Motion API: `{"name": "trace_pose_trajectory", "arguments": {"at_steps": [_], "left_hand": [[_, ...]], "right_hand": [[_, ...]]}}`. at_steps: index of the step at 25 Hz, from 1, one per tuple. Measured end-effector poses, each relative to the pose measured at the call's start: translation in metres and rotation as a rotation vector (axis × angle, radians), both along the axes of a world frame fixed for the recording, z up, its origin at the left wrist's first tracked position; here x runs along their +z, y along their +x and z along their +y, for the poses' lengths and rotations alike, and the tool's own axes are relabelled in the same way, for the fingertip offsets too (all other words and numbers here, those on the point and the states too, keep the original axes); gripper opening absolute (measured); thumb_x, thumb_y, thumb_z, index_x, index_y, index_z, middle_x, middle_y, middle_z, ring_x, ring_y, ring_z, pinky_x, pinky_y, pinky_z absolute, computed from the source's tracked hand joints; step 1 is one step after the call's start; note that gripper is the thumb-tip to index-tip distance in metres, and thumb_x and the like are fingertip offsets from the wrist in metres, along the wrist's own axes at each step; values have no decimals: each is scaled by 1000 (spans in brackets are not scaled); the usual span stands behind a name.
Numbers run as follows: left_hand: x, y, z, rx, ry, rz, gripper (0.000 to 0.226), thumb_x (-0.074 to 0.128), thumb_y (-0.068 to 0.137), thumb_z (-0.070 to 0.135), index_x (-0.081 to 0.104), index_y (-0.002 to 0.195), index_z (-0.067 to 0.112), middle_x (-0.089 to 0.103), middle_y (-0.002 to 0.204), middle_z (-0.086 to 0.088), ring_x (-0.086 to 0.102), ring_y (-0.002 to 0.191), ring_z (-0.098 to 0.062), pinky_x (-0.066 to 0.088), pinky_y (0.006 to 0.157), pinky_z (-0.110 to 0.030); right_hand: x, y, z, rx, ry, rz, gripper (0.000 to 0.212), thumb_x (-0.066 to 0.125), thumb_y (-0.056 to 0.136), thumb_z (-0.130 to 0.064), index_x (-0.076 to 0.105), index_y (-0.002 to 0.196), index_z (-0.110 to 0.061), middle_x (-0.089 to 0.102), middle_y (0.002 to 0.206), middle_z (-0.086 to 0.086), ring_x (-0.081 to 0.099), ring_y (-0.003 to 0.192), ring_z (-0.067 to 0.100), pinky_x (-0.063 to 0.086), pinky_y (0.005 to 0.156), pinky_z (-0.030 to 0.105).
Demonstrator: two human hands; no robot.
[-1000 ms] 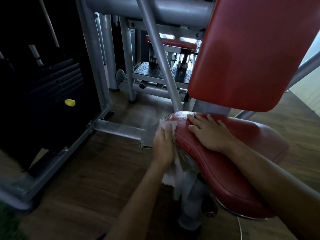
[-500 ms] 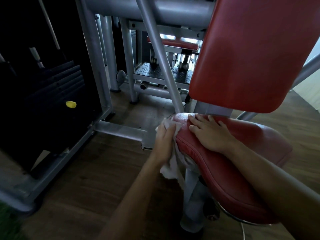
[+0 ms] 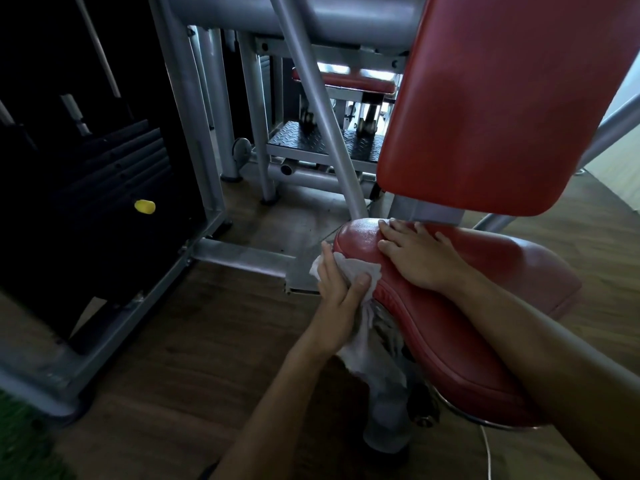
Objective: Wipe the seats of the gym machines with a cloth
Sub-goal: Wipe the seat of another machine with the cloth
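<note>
White cloth [image 3: 347, 267] is gripped by the left hand [image 3: 337, 296] and pressed against the side edge of the red seat [image 3: 450, 336]. The right hand [image 3: 419, 258], fingers flat, is rested on the seat top.

Dim scene — daylight from behind, left side perhaps underexposed, edges warped.

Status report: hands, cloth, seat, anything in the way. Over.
Left hand grips white cloth against side edge of red seat. Right hand flat on seat top, fingers straight. Nothing seen blocking the wipe.
</note>
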State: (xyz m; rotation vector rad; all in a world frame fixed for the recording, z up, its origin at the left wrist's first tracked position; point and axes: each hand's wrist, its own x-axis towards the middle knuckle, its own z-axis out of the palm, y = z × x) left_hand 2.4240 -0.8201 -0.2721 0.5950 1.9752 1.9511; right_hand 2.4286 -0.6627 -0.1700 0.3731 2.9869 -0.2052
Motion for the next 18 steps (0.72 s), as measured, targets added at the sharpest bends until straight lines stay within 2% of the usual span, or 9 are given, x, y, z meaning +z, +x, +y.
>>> {"name": "trace_pose_trajectory", "arguments": {"at_steps": [4, 5, 8, 9, 12, 14, 16, 18], "left_hand": [[-1, -18, -8, 35, 38, -43, 82, 52, 83, 78, -7, 139, 71, 2, 167, 1, 16, 153, -22, 27, 121, -53], [-3, -14, -6, 43, 48, -43, 83, 53, 81, 80, -6, 140, 72, 3, 167, -1, 17, 153, -24, 27, 121, -54], [2, 9, 0, 56, 2, 39, 95, 47, 87, 72, -17, 152, 46, -12, 166, 8, -1, 154, -19, 17, 123, -50], [2, 5, -1, 58, -3, 51, 95, 46, 88, 71, -16, 154, 41, -11, 166, 9, -1, 154, -19, 17, 123, -50], [13, -31, -3, 98, -44, 71, 92, 42, 86, 78, -2, 157, 39, 15, 164, 0, 22, 150, -24, 27, 120, -55], [19, -50, -3, 109, -54, 8, 91, 43, 85, 78, 6, 157, 37, 23, 161, 1, 27, 148, -23, 29, 119, -54], [22, -32, -1, 88, -56, 35, 90, 43, 87, 76, 5, 158, 36, 15, 163, 4, 19, 150, -24, 28, 119, -56], [21, -2, -2, 32, -145, 136, 89, 40, 93, 68, -6, 159, 29, -3, 164, 10, 1, 150, -17, 21, 121, -51]], "right_hand": [[0, -1, 0, -1, -2, -3, 55, 21, 106, -47, 14, 159, -36, 6, 169, -10, 4, 155, 28, 8, 121, 57], [0, 0, 0, -2, 2, -4, 55, 21, 106, -47, 14, 159, -36, 6, 169, -10, 5, 155, 28, 8, 121, 57], [0, -1, 0, -4, -2, -4, 55, 21, 106, -47, 14, 159, -35, 6, 169, -9, 5, 155, 28, 8, 121, 57], [0, -1, 0, -2, -1, -4, 55, 21, 106, -47, 14, 159, -35, 6, 169, -9, 5, 155, 28, 8, 121, 57], [0, -2, 0, 1, 3, 0, 55, 20, 106, -47, 14, 159, -35, 7, 169, -9, 5, 155, 28, 7, 121, 57], [1, -2, 0, 6, 3, -4, 55, 19, 106, -46, 14, 159, -34, 6, 169, -8, 5, 155, 29, 7, 120, 57], [1, -1, 0, 12, 3, 2, 55, 20, 106, -46, 14, 159, -34, 6, 169, -8, 5, 155, 29, 8, 120, 58], [0, 0, 1, 12, 1, 4, 54, 20, 106, -45, 15, 159, -34, 6, 169, -9, 5, 155, 29, 8, 121, 58]]}}
